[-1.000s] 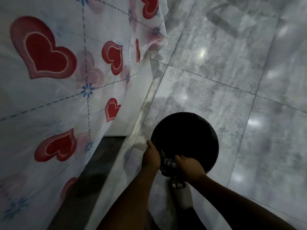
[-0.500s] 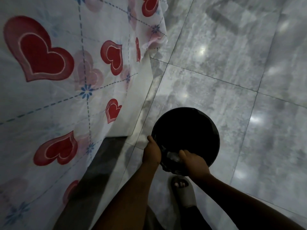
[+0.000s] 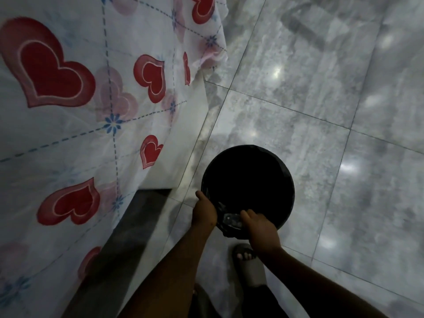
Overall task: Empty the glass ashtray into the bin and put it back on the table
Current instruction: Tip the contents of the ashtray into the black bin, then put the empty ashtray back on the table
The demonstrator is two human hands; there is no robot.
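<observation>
Floor (image 3: 298, 106) of grey glossy tile lying open to the right of and beyond the black bin (image 3: 247, 187), lamp glints dotting it. Crowding the left side, the heart-printed cloth (image 3: 91, 111), hanging down with its lower edge ending near the bin's left rim, dark shadow beneath it. Gripping the bin's near-left rim, the left hand (image 3: 205, 211), fingers curled over the edge. Hovering over the near part of the bin's mouth, the right hand (image 3: 260, 228), closed on the glass ashtray (image 3: 231, 220) and tipping it inward. Compared with half a second ago, nearly matching, with the ashtray now showing a little more between the two hands. Looking clear and faceted, catching faint light, the ashtray, mostly hidden by the right hand; contents impossible to tell. Standing just behind the bin, a foot in a pale slipper (image 3: 250, 265).
</observation>
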